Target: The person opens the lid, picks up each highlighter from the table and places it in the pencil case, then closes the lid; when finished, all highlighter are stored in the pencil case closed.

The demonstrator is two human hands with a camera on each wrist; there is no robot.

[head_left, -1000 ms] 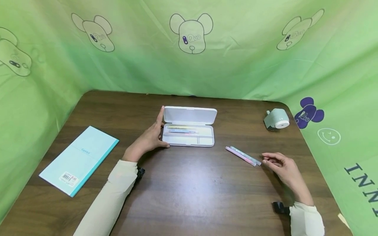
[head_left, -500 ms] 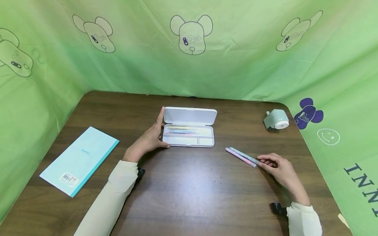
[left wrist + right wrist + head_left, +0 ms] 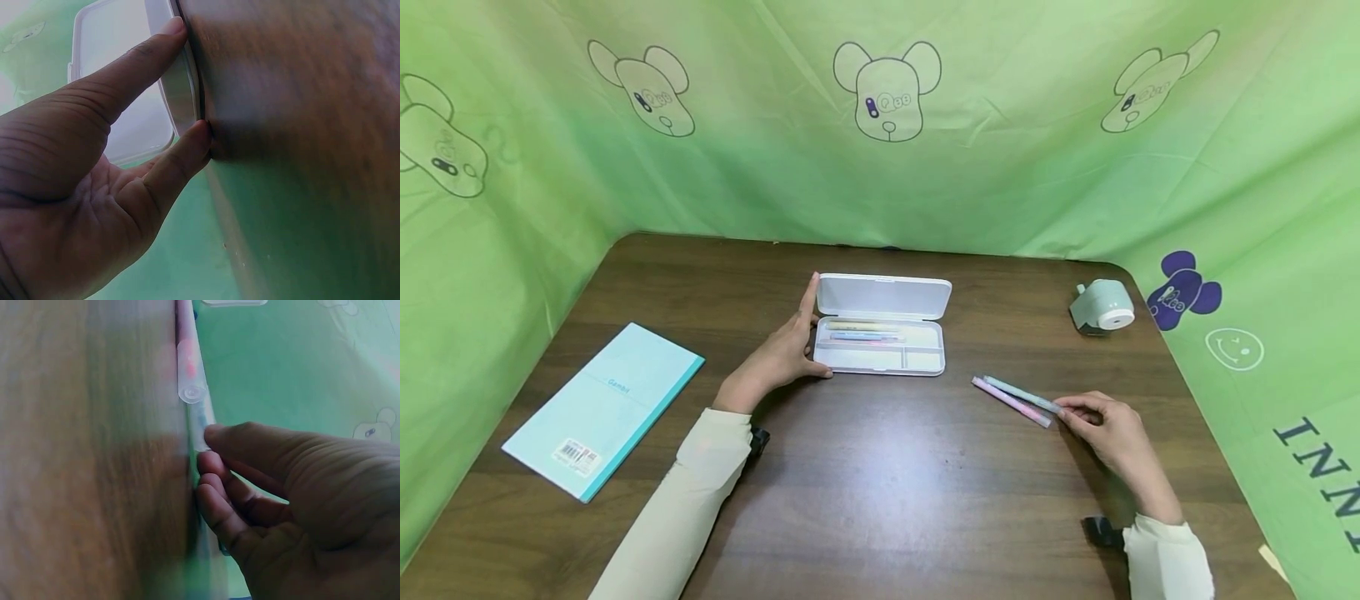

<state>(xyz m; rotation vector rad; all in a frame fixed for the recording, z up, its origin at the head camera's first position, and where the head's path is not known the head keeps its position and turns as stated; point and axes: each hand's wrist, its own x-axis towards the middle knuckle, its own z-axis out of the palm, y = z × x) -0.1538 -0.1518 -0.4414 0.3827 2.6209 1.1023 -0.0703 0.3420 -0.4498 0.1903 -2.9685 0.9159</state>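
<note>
A white pencil case point(image 3: 925, 360) lies unfolded on the table, its lid tilted up at the back. Pens point(image 3: 861, 337) lie in its rear compartment. My left hand point(image 3: 780, 350) holds the case's left end, thumb at the near corner and index finger up along the lid's edge; the left wrist view shows the thumb point(image 3: 134, 69) against the case. To the right, a pale blue pen point(image 3: 1018, 393) has its right end pinched between the thumb and fingers of my right hand point(image 3: 1112, 429). A pink pen point(image 3: 1009, 402) lies beside it, nearer me.
On the left of the wooden table point(image 3: 880, 500) lies a light blue notebook point(image 3: 602, 408). A pale green pencil sharpener point(image 3: 1102, 306) stands at the back right. Green printed cloth point(image 3: 880, 183) hangs behind the table and along both sides.
My right hand has moved slightly left and taken the end of the blue pen. That pen's right end has swung away from the pink pen. The left hand stays at the case.
</note>
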